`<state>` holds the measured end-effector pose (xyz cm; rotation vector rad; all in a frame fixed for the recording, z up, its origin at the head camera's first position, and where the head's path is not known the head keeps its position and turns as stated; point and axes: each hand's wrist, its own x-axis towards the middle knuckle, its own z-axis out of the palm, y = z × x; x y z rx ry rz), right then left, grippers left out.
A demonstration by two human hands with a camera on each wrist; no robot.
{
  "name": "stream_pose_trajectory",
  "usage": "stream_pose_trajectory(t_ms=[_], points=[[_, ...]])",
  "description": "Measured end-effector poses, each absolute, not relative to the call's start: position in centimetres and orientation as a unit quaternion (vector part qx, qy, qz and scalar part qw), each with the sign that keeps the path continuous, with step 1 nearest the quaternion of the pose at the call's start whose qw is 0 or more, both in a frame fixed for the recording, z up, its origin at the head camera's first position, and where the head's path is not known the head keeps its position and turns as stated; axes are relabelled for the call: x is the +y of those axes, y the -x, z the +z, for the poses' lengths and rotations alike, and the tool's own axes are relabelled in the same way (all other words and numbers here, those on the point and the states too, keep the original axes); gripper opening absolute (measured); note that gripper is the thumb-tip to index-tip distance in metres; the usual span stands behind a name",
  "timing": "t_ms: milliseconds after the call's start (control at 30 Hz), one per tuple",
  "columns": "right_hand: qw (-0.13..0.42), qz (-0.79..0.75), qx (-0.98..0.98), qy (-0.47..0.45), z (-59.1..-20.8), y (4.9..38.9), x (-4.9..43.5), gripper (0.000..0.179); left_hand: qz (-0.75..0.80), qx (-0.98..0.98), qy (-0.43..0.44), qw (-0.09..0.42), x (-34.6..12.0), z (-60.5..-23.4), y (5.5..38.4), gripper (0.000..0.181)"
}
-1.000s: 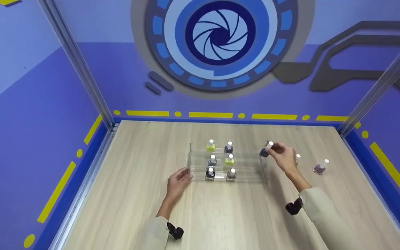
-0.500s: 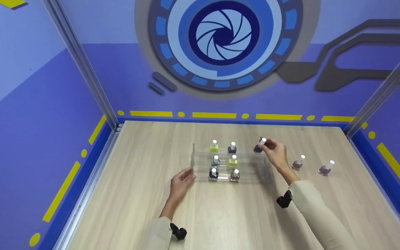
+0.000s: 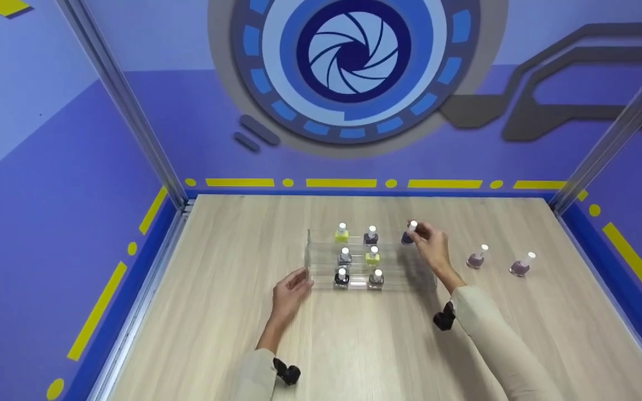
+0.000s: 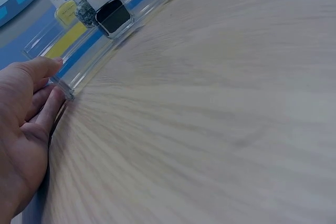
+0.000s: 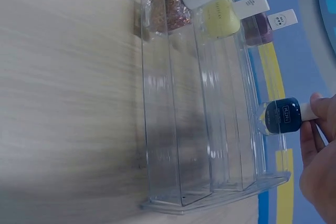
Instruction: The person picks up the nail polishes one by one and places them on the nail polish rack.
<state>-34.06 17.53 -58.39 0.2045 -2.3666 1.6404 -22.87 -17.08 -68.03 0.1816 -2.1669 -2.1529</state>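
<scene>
A clear tiered rack [image 3: 393,284] stands on the table with several white-capped nail polish bottles in it. My right hand [image 3: 432,248] pinches the white cap of a dark blue nail polish bottle [image 5: 283,116]. That bottle is upright at the back tier, toward the rack's right end, its base right at the tier in the right wrist view. My left hand [image 3: 289,298] holds the rack's left end panel, thumb [image 4: 46,66] at the edge and fingers at the outer side. Seated in the rack are yellow bottles [image 3: 341,236], a black bottle [image 4: 114,18] and a glittery bottle [image 5: 169,10], among others.
Two mauve nail polish bottles stand on the table to the right of the rack, a nearer-in bottle [image 3: 475,259] and an outer bottle [image 3: 520,267]. The wooden table [image 3: 232,239] is bordered by blue printed walls [image 3: 198,133] and metal posts [image 3: 131,117].
My right hand has carried the dark blue nail polish bottle left, from beside the rack's right end to over its back tier. The left hand has stayed at the rack's left end.
</scene>
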Motion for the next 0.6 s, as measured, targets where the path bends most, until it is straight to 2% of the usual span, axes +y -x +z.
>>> stream_pose_trajectory(t_ms=[600], points=[[0.116, 0.564, -0.816, -0.050, -58.63, 33.79, 17.15, 0.027, -0.698, -0.712, -0.066, 0.041, -17.14, -67.89, 22.83, 0.048]])
